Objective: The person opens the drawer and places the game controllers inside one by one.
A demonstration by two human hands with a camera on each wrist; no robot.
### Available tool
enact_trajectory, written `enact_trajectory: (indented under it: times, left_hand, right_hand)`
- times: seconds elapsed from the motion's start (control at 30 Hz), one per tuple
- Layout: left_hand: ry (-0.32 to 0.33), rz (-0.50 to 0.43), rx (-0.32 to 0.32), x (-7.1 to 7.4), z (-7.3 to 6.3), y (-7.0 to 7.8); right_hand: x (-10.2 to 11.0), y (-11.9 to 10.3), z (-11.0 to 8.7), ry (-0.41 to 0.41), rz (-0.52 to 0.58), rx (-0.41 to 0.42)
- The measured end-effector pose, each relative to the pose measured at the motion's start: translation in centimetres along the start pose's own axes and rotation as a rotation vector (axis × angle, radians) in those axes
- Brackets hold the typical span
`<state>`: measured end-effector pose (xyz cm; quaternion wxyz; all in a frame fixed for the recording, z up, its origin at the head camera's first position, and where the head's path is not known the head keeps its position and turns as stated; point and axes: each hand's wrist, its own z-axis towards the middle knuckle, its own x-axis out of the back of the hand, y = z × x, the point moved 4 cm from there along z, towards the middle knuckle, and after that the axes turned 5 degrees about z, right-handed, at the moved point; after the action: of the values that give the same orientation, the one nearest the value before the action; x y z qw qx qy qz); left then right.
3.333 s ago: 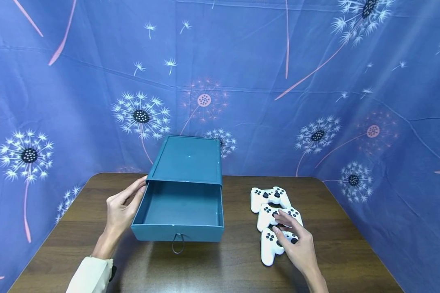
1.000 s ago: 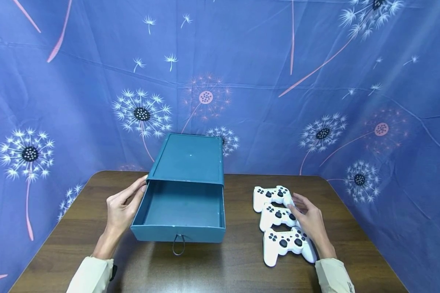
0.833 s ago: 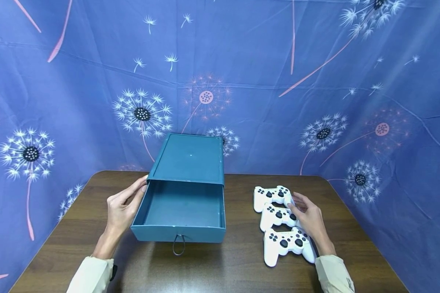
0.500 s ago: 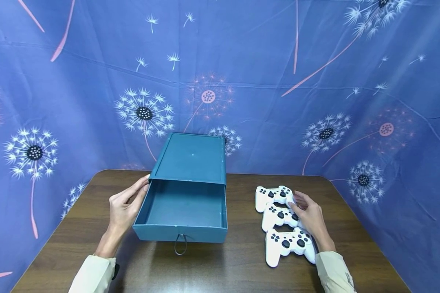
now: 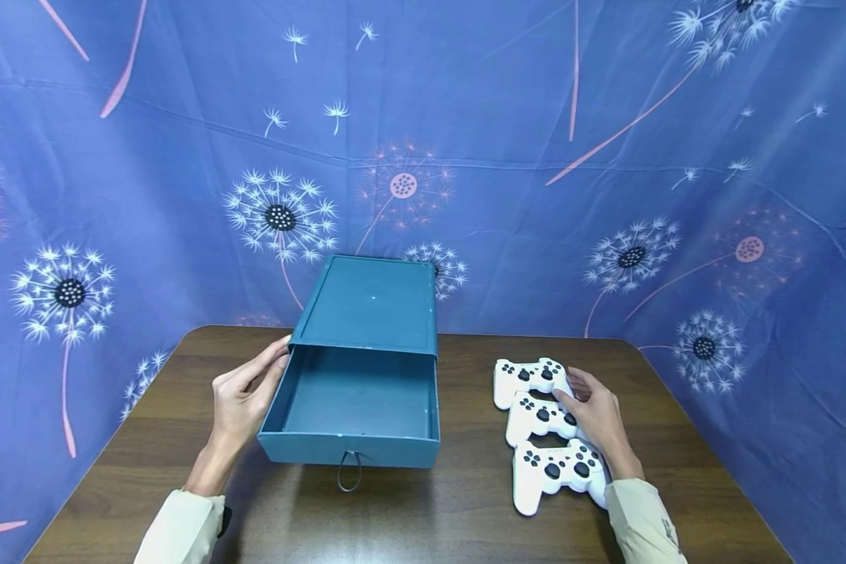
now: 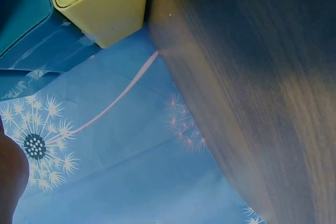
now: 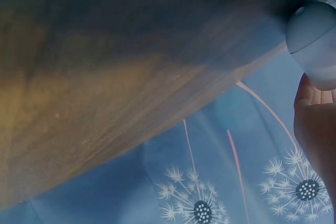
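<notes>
In the head view a teal box (image 5: 374, 301) stands with its drawer (image 5: 356, 392) pulled out, nothing inside it. Straight fingers of my left hand (image 5: 243, 399) touch the left side of the box and drawer. Three white game controllers lie in a column to the right: a far one (image 5: 510, 385), a middle one (image 5: 520, 423) and a near one (image 5: 529, 486). My right hand (image 5: 599, 415) holds the right grip of the far controller between thumb and fingers. The right wrist view shows its rounded white grip (image 7: 315, 40) against those fingers.
A wire loop handle (image 5: 349, 471) hangs from the drawer front. In the left wrist view a yellow box-shaped thing (image 6: 107, 11) stands against the teal box. Brown wood tabletop (image 5: 465, 533) lies under everything; a blue dandelion-print cloth (image 5: 493, 258) hangs behind.
Since the oldest frame my right hand has gone from over the near controller to the far one's right grip. It has barely moved since. My left hand stays put.
</notes>
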<state>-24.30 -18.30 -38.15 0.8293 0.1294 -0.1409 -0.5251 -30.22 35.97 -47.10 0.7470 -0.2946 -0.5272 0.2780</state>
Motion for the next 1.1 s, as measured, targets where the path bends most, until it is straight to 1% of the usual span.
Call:
enact_trajectory:
  times: [0.27, 0.5, 0.63, 1.1]
  left_hand:
    - [-0.003, 0.007, -0.008, -0.1, 0.1, 0.1]
    - [-0.007, 0.021, 0.002, -0.1, 0.0, -0.3]
    - [-0.004, 0.014, 0.004, -0.1, -0.3, -0.6]
    - [0.001, 0.009, 0.004, 0.0, -0.5, -1.1]
  right_hand:
    - [-0.1, 0.4, 0.4, -0.019, -0.007, -0.026]
    - [-0.2, 0.5, 0.8, -0.025, -0.011, -0.061]
    - [-0.3, 0.9, 1.0, -0.045, -0.014, -0.087]
    - [-0.5, 1.8, 1.9, -0.114, 0.020, -0.111]
